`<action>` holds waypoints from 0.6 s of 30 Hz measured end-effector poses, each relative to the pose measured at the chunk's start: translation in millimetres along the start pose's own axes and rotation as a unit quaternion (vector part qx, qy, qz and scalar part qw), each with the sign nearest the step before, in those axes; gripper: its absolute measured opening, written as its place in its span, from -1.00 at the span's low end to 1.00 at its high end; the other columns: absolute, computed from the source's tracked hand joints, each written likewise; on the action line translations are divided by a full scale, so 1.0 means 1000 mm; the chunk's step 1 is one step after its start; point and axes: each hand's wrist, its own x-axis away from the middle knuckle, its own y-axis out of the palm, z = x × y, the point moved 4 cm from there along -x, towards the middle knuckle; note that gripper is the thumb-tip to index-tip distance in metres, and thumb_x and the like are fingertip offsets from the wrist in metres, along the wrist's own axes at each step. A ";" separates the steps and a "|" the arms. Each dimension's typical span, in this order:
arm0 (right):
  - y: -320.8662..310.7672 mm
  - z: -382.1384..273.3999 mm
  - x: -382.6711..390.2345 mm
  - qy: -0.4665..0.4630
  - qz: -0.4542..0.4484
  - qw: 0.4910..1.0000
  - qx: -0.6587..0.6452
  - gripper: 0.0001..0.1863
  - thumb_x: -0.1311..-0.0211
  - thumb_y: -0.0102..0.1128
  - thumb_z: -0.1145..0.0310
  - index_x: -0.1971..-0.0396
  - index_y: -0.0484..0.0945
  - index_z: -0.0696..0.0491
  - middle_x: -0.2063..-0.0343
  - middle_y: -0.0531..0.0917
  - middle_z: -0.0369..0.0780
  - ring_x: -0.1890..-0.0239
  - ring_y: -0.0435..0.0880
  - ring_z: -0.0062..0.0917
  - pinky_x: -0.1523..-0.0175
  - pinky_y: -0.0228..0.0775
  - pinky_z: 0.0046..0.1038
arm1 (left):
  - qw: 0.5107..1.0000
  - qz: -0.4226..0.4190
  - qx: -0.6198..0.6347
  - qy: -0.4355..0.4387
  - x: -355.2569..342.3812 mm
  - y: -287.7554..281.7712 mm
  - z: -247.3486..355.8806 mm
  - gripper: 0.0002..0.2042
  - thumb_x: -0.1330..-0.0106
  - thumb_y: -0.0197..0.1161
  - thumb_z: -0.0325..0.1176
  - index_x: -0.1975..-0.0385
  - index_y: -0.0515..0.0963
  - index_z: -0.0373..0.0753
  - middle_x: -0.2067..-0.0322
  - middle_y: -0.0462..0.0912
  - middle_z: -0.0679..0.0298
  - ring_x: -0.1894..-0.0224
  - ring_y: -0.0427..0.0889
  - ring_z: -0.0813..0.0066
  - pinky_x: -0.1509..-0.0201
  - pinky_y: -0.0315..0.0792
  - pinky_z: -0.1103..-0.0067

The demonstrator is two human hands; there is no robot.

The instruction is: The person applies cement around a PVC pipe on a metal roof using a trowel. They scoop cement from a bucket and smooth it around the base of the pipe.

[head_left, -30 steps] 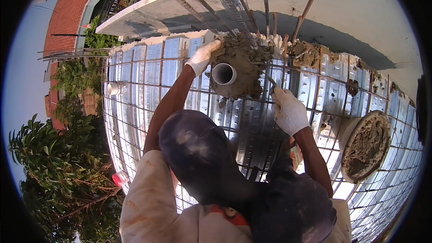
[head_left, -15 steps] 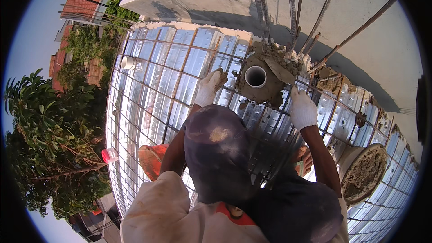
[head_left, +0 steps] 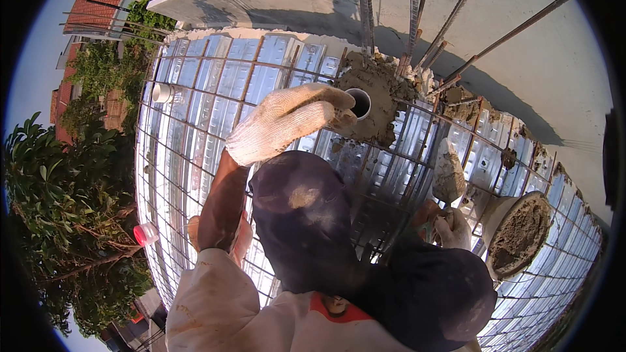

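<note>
A white pipe [head_left: 366, 102] sits in grey-brown mortar [head_left: 381, 120], the left hand's [head_left: 283, 120] fingers half-curled by its rim, hold unclear, the right hand's [head_left: 453, 228] closed around a mortar-smeared trowel [head_left: 448, 177].

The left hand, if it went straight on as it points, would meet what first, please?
The left hand would probably meet the pipe at its fingertips, though depth is unclear and it might pass over.

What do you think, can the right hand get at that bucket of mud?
Probably yes: the right hand, holding a trowel, is close beside the bucket, and nothing seems to block its open top.
</note>
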 end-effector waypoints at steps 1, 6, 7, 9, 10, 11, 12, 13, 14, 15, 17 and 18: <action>0.007 0.000 0.000 0.015 -0.031 0.999 -0.016 -0.69 -0.35 0.36 0.40 -0.01 0.66 0.24 0.33 0.82 -0.18 0.28 0.79 -0.55 0.16 0.57 -0.44 | 0.999 -0.009 -0.036 -0.007 0.008 -0.002 0.025 -0.57 -0.63 0.22 -0.12 -0.25 0.63 -0.36 -0.05 0.79 0.05 -0.12 0.76 0.25 -0.24 0.58 0.41; 0.005 -0.053 0.037 0.019 -0.026 0.998 -0.059 -0.71 -0.31 0.45 0.38 0.07 0.70 0.24 0.41 0.80 -0.19 0.40 0.74 -0.58 0.25 0.57 -0.46 | 0.995 -0.075 0.035 0.060 0.015 0.006 0.045 -0.42 -0.46 0.42 -0.03 -0.28 0.62 -0.39 -0.10 0.79 0.03 -0.20 0.77 0.20 -0.34 0.57 0.33; -0.007 -0.059 0.044 0.018 0.005 1.000 -0.016 -0.70 -0.29 0.47 0.37 0.08 0.70 0.23 0.41 0.80 -0.19 0.40 0.73 -0.58 0.24 0.57 -0.46 | 0.992 -0.099 -0.012 0.082 0.015 0.010 0.064 -0.38 -0.41 0.44 0.01 -0.28 0.62 -0.38 -0.10 0.79 0.02 -0.17 0.78 0.14 -0.34 0.57 0.30; -0.019 -0.068 0.050 0.003 0.040 0.997 0.064 -0.69 -0.27 0.50 0.34 0.11 0.70 0.23 0.42 0.80 -0.19 0.40 0.72 -0.59 0.23 0.58 -0.45 | 0.978 -0.141 -0.100 0.120 0.025 0.027 0.093 -0.34 -0.38 0.45 0.06 -0.28 0.61 -0.36 -0.12 0.77 0.01 -0.14 0.78 0.06 -0.34 0.57 0.25; -0.025 -0.067 0.052 -0.010 0.050 0.998 0.038 -0.65 -0.23 0.55 0.28 0.14 0.69 0.21 0.40 0.79 -0.19 0.39 0.69 -0.62 0.21 0.57 -0.45 | 0.967 -0.171 -0.128 0.138 0.025 0.043 0.090 -0.34 -0.39 0.44 0.07 -0.28 0.61 -0.36 -0.13 0.76 0.00 -0.14 0.77 0.04 -0.33 0.58 0.23; -0.035 -0.064 0.055 -0.038 0.087 0.995 -0.011 -0.71 -0.08 0.58 0.45 0.25 0.62 0.13 0.48 0.58 -0.36 0.43 0.48 -0.71 0.29 0.41 -0.54 | 0.953 -0.203 -0.152 0.164 0.020 0.057 0.092 -0.34 -0.40 0.43 0.08 -0.29 0.60 -0.35 -0.15 0.74 -0.01 -0.15 0.76 0.03 -0.32 0.59 0.21; -0.049 -0.061 0.061 -0.056 0.126 0.990 0.023 -0.70 -0.09 0.57 0.47 0.23 0.59 0.11 0.48 0.57 -0.35 0.43 0.46 -0.69 0.29 0.39 -0.53 | 0.942 -0.233 -0.186 0.152 0.014 0.067 0.093 -0.35 -0.41 0.42 0.08 -0.28 0.60 -0.34 -0.15 0.74 0.00 -0.15 0.75 0.00 -0.31 0.59 0.20; -0.065 -0.060 0.067 -0.074 0.163 0.982 0.058 -0.68 -0.10 0.56 0.50 0.21 0.57 0.10 0.47 0.56 -0.35 0.44 0.45 -0.68 0.29 0.38 -0.53 | 0.929 -0.263 -0.220 0.141 0.009 0.078 0.094 -0.36 -0.41 0.42 0.08 -0.28 0.60 -0.33 -0.15 0.73 0.00 -0.15 0.74 -0.02 -0.30 0.59 0.19; -0.080 -0.058 0.075 -0.040 0.196 0.976 0.083 -0.68 -0.12 0.55 0.51 0.21 0.54 0.10 0.48 0.55 -0.34 0.44 0.44 -0.67 0.29 0.39 -0.51 | 0.914 -0.293 -0.268 0.088 0.001 0.087 0.092 -0.37 -0.41 0.42 0.07 -0.27 0.60 -0.32 -0.13 0.73 0.01 -0.15 0.73 -0.05 -0.29 0.59 0.19; -0.093 -0.057 0.085 -0.011 0.229 0.967 0.111 -0.67 -0.13 0.54 0.52 0.20 0.52 0.09 0.48 0.53 -0.34 0.44 0.42 -0.66 0.28 0.39 -0.49 | 0.894 -0.318 -0.314 0.037 -0.004 0.092 0.090 -0.39 -0.40 0.42 0.06 -0.27 0.60 -0.30 -0.12 0.74 0.02 -0.14 0.71 -0.08 -0.28 0.58 0.19; -0.119 -0.029 0.103 -0.012 0.304 0.944 0.132 -0.68 -0.19 0.49 0.56 0.17 0.50 0.08 0.44 0.51 -0.37 0.41 0.40 -0.66 0.26 0.37 -0.52 | 0.875 -0.344 -0.338 0.046 -0.019 0.101 0.087 -0.43 -0.42 0.40 0.02 -0.25 0.59 -0.29 -0.08 0.73 0.01 -0.14 0.70 -0.04 -0.23 0.57 0.19; -0.131 -0.020 0.111 -0.018 0.336 0.931 0.140 -0.68 -0.22 0.47 0.58 0.16 0.48 0.07 0.42 0.50 -0.38 0.40 0.39 -0.65 0.25 0.35 -0.53 | 0.884 -0.329 -0.326 0.063 -0.021 0.099 0.089 -0.43 -0.43 0.40 0.02 -0.24 0.59 -0.30 -0.08 0.73 0.02 -0.13 0.70 -0.04 -0.23 0.57 0.19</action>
